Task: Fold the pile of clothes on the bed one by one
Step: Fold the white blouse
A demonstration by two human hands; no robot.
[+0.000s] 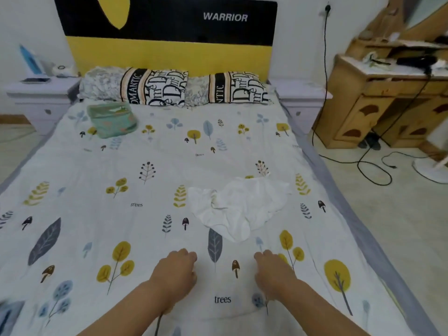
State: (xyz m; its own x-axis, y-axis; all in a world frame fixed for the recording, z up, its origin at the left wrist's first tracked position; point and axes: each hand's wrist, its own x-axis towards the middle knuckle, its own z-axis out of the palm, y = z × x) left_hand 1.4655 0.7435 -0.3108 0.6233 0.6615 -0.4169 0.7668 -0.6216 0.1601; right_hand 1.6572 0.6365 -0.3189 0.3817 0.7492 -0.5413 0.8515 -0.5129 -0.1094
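From your head camera, you look down at a bed point(121, 178) with a white sheet that has trees, leaves and mushrooms printed on it. Your left hand point(175, 270) is low on the sheet, near the foot edge of the bed, with its fingers curled loosely and holding nothing. Your right hand point(272, 269) is just beside it, a little apart, with fingers curled loosely too and nothing in them. A crumpled white cloth point(238, 206) lies on the sheet past your hands, toward the right edge, not touching either hand. A folded green cloth point(112, 120) sits near the top left corner of the bed, close to the pillows point(155, 87). The pillows lie along the head edge, under a yellow and black headboard point(169, 32).
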